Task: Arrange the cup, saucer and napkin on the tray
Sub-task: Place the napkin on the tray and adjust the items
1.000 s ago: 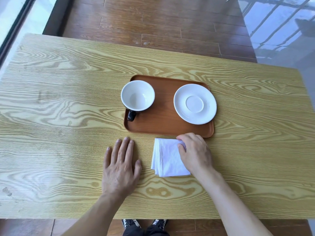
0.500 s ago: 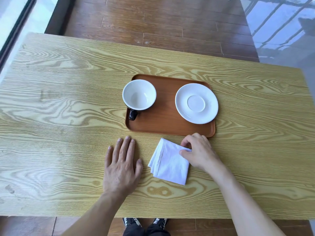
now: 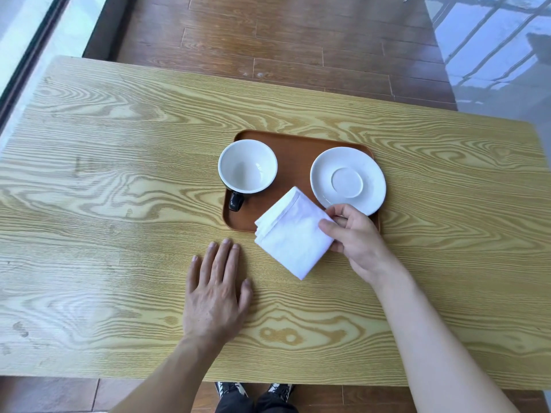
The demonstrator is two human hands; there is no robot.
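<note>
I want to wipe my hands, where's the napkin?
The napkin is pinched in the right hand, over the tray's near edge, between cup and saucer.

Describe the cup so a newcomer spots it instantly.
Start at the brown tray in the middle of the wooden table. The cup stands on its left half. Unlike the flat white saucer to its right, it is deep, empty, white inside, with a black handle.

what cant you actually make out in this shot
All in the head view:
- Tray: its near edge, hidden by the napkin and the right hand.
- Saucer: its near rim, behind the right hand's fingers.
- Cup: its dark outside and most of the handle, hidden under its own rim.
- Whether the napkin touches the tray.
- Left hand: palm, flat on the table.
</note>
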